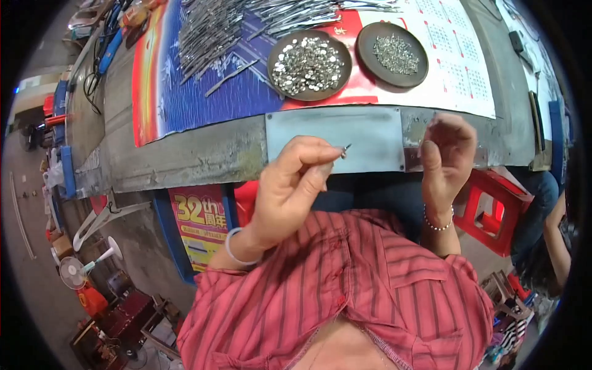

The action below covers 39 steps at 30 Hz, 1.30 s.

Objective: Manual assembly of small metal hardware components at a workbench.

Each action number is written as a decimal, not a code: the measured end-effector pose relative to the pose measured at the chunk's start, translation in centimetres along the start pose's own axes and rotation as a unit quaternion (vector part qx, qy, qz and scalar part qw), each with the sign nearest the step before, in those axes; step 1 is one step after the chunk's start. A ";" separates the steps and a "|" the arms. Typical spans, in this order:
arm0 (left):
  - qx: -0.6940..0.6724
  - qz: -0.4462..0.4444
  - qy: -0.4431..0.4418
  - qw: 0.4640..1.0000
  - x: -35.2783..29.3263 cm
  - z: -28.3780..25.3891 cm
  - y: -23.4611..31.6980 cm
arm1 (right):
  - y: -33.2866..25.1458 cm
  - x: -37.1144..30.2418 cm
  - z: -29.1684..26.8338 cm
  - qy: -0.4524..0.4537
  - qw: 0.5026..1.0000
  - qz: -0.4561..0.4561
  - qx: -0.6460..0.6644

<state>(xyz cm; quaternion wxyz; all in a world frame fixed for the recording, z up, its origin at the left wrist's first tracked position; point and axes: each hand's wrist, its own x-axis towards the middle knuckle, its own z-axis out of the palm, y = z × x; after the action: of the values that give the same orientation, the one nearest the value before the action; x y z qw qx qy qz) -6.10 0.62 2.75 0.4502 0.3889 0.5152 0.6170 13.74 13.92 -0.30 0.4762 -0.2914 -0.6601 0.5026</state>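
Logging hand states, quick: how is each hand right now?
Left hand: closed, pinching a small metal piece.
Right hand: loosely open and slightly blurred; nothing can be seen held in it.

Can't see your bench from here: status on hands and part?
Left hand pinching small metal piece. Right hand raised, open. Dishes beyond, out of the way.

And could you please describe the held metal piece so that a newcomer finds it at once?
Find the grey workbench, then the pale plate at its near edge. Seen against this plate, the small metal piece is pinched by the left hand. It alone is held, unlike the loose pieces in the two round dishes.
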 end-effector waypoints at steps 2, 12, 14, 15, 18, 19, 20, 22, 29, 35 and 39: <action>0.146 -0.046 -0.034 0.988 1.5 -0.5 1.1 | 0.2 -0.6 -0.4 0.008 1.000 0.013 -0.011; 0.448 0.149 -0.178 0.864 9.0 2.0 -1.5 | 1.8 -1.0 -1.0 0.003 0.991 -0.061 -0.115; 0.473 0.159 -0.201 0.843 9.6 2.1 -1.7 | 1.8 -0.7 -1.1 -0.014 0.990 -0.088 -0.108; 0.500 0.169 -0.218 0.821 9.8 2.1 -1.7 | 1.8 -0.6 -0.9 -0.005 0.989 -0.091 -0.114; 0.522 0.170 -0.249 0.798 10.3 1.6 -1.3 | 1.6 -0.3 -0.9 -0.013 0.990 -0.077 -0.118; 0.535 0.172 -0.258 0.786 10.4 1.3 -1.2 | 1.6 -0.3 -0.9 -0.013 0.990 -0.074 -0.119; 0.533 0.170 -0.260 0.787 10.2 0.9 -1.1 | 1.6 -0.3 -0.9 -0.012 0.990 -0.068 -0.122; 0.544 0.157 -0.262 0.781 9.8 -0.2 -0.7 | 1.6 -0.1 -0.9 -0.012 0.990 -0.065 -0.121; 0.567 0.101 -0.233 0.783 7.6 -2.8 0.4 | 1.6 -0.3 -1.2 -0.011 0.992 -0.072 -0.101; 0.526 0.151 -0.223 0.807 9.1 1.4 0.0 | 1.6 -0.3 -1.3 -0.021 0.991 -0.085 -0.099; 0.556 0.133 -0.253 0.781 9.8 2.3 -1.0 | 1.6 0.0 -1.0 -0.016 0.990 -0.086 -0.108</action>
<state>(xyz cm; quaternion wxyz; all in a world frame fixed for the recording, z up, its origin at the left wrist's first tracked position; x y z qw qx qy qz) -6.61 10.76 2.29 0.1837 0.7781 0.5797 0.1573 14.51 14.81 -1.78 0.4730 -0.2752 -0.7407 0.3897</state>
